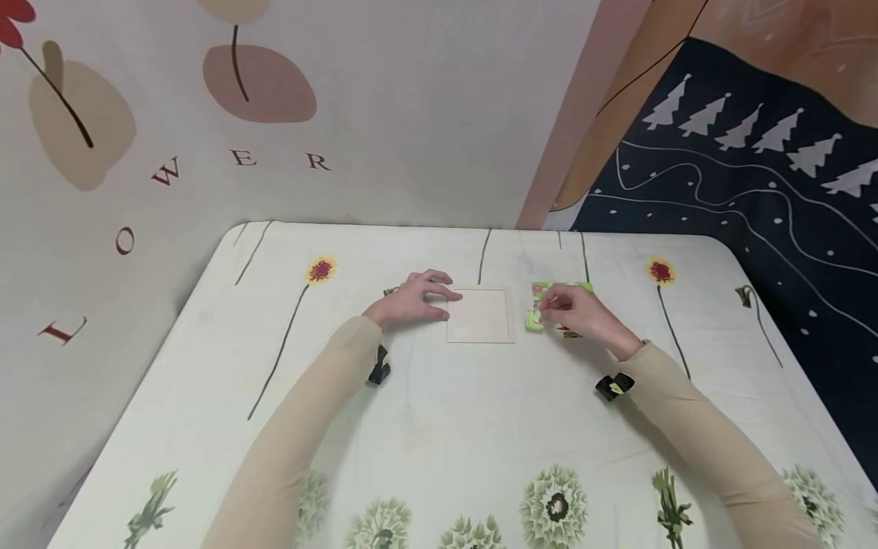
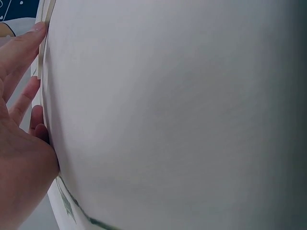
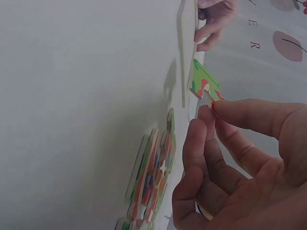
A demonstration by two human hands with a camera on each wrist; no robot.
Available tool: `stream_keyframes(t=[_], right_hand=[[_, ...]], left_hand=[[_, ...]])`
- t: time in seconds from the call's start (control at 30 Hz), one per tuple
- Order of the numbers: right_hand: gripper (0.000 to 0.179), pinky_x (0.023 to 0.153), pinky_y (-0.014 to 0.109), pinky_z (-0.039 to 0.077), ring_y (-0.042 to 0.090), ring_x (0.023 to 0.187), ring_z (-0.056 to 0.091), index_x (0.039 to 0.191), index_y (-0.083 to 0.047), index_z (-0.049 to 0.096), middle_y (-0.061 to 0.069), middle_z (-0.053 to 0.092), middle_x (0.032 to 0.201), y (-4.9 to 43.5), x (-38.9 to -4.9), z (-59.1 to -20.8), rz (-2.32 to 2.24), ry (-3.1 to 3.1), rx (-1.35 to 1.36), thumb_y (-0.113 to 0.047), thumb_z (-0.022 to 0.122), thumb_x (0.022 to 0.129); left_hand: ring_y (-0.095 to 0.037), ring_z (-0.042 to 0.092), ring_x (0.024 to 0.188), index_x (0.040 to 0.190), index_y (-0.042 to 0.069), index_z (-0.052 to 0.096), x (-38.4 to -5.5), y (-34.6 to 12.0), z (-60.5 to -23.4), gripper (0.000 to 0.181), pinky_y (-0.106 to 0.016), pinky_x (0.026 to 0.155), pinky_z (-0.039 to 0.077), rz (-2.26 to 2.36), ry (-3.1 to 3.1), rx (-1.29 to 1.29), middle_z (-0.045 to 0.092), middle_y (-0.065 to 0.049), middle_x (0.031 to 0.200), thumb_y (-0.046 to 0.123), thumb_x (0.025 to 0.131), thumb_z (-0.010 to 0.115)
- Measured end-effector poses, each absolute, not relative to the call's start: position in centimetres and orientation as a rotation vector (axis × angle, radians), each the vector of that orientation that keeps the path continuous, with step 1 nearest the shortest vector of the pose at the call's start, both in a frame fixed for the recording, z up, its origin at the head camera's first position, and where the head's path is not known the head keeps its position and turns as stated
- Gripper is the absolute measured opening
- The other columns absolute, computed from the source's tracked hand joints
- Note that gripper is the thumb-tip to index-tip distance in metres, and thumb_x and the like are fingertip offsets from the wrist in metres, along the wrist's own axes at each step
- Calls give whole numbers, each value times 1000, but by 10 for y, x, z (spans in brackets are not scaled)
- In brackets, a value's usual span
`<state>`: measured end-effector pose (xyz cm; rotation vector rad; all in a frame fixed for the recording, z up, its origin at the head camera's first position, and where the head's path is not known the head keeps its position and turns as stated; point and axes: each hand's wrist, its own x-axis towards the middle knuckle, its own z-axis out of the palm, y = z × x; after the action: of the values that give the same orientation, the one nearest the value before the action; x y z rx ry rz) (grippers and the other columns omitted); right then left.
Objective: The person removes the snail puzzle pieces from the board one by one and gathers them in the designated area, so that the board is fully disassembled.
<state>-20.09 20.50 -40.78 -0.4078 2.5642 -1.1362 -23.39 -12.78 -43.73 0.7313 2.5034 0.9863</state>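
Note:
A flat, pale square puzzle tray (image 1: 480, 316) lies on the table, with a thin line around its inside. My left hand (image 1: 411, 299) rests at the tray's left side, fingers spread, fingertips right at its edge. In the left wrist view those fingers (image 2: 21, 52) reach along the thin edge. My right hand (image 1: 584, 314) is to the right of the tray and pinches a green jigsaw piece (image 3: 204, 81) with red and white shapes between thumb and fingertips. Beneath that hand lie several colourful jigsaw pieces (image 3: 153, 175), partly hidden by it in the head view.
The table is covered by a white cloth (image 1: 439, 427) printed with flowers and stems. Behind it hangs a pale printed drape (image 1: 425, 114); a dark blue one with white trees (image 1: 727, 175) hangs at the right. Black wrist cameras (image 1: 379, 366) sit below both hands.

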Motion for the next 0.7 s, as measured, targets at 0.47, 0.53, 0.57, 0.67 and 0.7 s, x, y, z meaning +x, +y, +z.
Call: stream_keyframes(t=[0.47,0.53,0.57,0.67,0.7], right_hand=[[9,72,31,44,19,83,53,95,-4,69,10,65,95,221,-203,-416,-1007,2570,-399,-12,64,94],[9,73,31,43,19,83,52,94,-4,69,10,65,93,222,-203,-417,-1005,2573,-399,-12,65,94],[8,72,31,43,19,82,52,93,-4,69,10,64,92,222,-203,-418,-1008,2572,-393,-12,65,93],[8,69,30,41,18,79,50,92,-3,68,9,63,89,222,-204,-419,-1014,2572,-397,-10,65,93],[8,69,29,41,17,79,50,92,-3,68,9,63,88,222,-204,-419,-1011,2573,-394,-10,65,93]], left_hand=[[-39,32,138,129,11,68,-234,-128,-437,43,-55,114,27,992,2503,750,45,-14,149,17,87,73],[-39,32,138,129,11,68,-234,-128,-438,43,-54,114,27,989,2504,744,45,-14,149,17,87,73],[-39,32,138,129,11,68,-234,-128,-438,43,-54,114,27,989,2505,740,45,-13,149,17,87,73],[-39,31,138,129,11,68,-234,-128,-438,43,-55,114,27,995,2502,734,45,-13,149,17,87,73],[-39,31,138,129,11,68,-234,-128,-437,43,-55,114,27,998,2499,731,45,-13,149,17,87,73]])
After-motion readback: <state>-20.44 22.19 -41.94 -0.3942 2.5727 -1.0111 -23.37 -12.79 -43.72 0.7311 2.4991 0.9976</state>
